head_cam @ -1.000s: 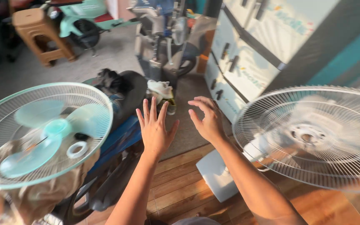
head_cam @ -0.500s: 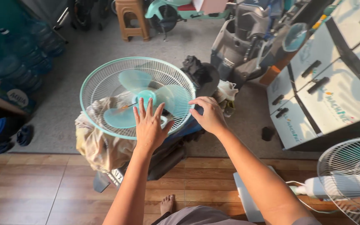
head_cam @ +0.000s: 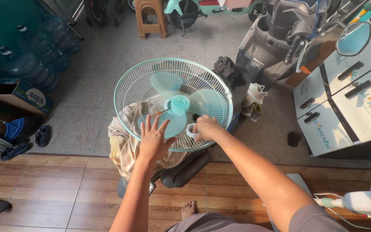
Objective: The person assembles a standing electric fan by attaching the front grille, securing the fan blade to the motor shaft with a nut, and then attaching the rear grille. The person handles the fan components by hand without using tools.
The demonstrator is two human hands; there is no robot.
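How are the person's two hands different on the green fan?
The left hand lies flat with fingers spread on the fan grille; the right hand is curled around a small white ring. The left hand holds nothing; the right hand grips that ring. The left hand sits nearer the grille's lower rim. Both are bare and rest on the same grille.

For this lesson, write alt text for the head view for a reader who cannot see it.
A person's left hand lies spread on a mint-green fan guard while the right hand pinches a small white ring on it. Water jugs stand behind.
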